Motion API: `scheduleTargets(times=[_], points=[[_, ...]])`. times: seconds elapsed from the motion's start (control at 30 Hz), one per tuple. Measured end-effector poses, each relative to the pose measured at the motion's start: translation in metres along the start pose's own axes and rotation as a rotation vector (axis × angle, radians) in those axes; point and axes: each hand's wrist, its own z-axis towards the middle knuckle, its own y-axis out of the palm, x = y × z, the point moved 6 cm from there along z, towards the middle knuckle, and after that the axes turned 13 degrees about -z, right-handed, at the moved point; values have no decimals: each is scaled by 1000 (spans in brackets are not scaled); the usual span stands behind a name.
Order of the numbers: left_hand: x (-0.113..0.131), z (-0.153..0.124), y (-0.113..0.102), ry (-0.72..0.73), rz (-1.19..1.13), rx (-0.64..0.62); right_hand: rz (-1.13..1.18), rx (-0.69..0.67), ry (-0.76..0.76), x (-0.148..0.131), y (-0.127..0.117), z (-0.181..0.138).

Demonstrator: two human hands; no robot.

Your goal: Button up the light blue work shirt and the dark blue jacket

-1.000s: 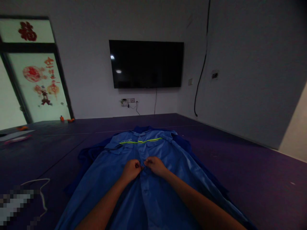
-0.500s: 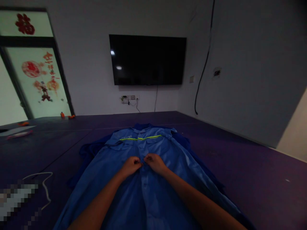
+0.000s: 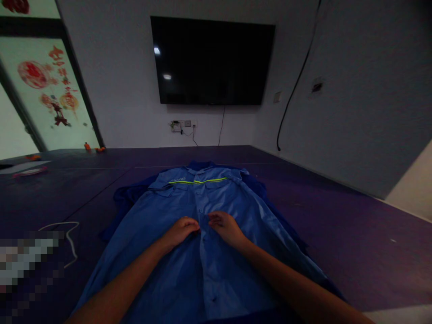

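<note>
A blue work shirt [image 3: 178,265] lies front up on the floor, its collar at the far end and a yellow-green stripe across the chest. Down its middle runs the buttoned front strip. My left hand [image 3: 185,228] is closed at the left edge of that strip, fingertips pinching the cloth. Just across the strip, my right hand [image 3: 225,226] hovers over the cloth with its fingers slightly curled and apart, holding nothing. Buttons show along the strip above and below my hands.
Purple flooring [image 3: 337,243] surrounds the shirt. A white cable [image 3: 71,240] lies at the left beside a blurred-out item. Small orange objects [image 3: 100,149] stand near the glass door [image 3: 37,103]. A television [image 3: 212,63] hangs on the far wall, and a black cable [image 3: 297,85] dangles at the right.
My right hand has let go of the front strip and drawn slightly right, its fingers parting. My left hand stays by the strip's edge. The view has tilted down.
</note>
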Motion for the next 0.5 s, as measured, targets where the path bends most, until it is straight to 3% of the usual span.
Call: scheduleTargets(times=[0.13, 0.23, 0.5], points=[[9, -7, 9, 9, -16, -81, -53, 11, 9, -9, -3, -3], [19, -15, 15, 65, 107, -157, -159, 50, -47, -20, -8, -8], [32, -28, 20, 218, 413, -117, -692, -31, -86, -55, -13, -38]])
